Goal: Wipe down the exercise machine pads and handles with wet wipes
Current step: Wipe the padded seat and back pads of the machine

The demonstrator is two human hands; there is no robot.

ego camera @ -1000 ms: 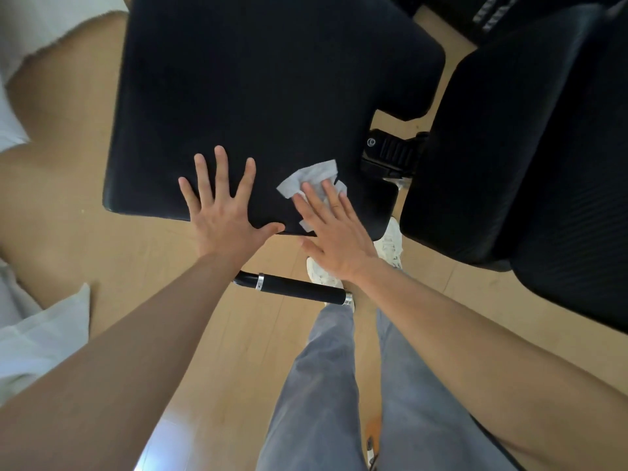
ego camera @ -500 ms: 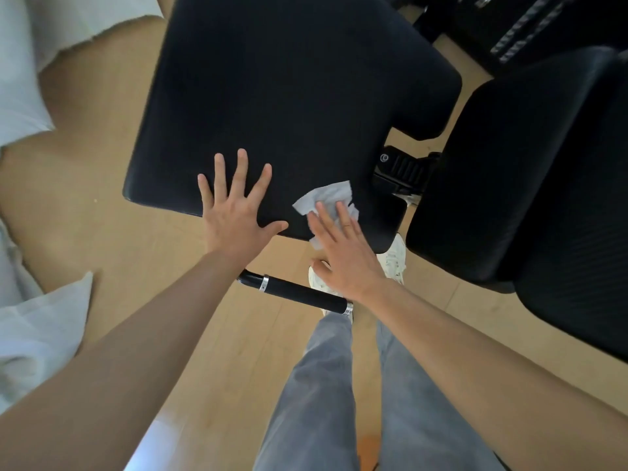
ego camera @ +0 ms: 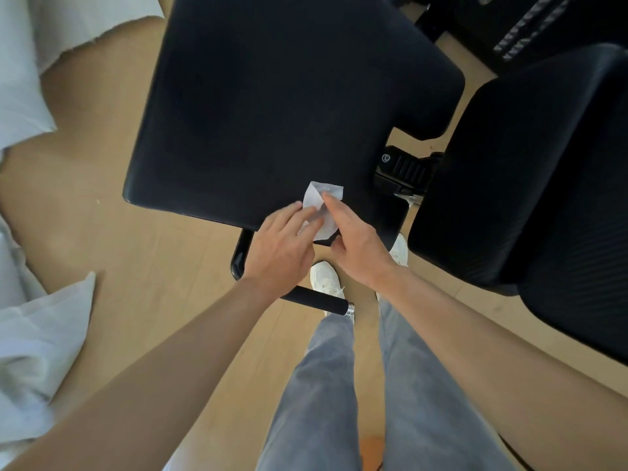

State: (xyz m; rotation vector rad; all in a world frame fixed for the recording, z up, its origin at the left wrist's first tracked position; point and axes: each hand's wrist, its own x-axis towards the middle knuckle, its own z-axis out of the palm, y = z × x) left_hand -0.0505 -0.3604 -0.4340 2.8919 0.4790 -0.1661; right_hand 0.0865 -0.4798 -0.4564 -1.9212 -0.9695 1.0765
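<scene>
From the head camera, the white wet wipe (ego camera: 323, 206) lies crumpled at the near edge of the black seat pad (ego camera: 289, 107). The right hand (ego camera: 356, 248) pinches it, fingers on top and thumb below. The left hand (ego camera: 282, 246) rests its close-set fingers on the wipe's left side; whether they grip cannot be told. A black handle (ego camera: 319, 300) sits below, over the wooden floor (ego camera: 136, 266).

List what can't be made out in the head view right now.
1. Wet wipe: the lower part is covered by the left hand and right hand. Whether they pinch it or only press it cannot be told.
2. Handle: a stretch is hidden behind the left wrist.
3. Side pad: cut off by the frame's right edge.
4. Large pad: the dark surface shows no wiped area.
</scene>
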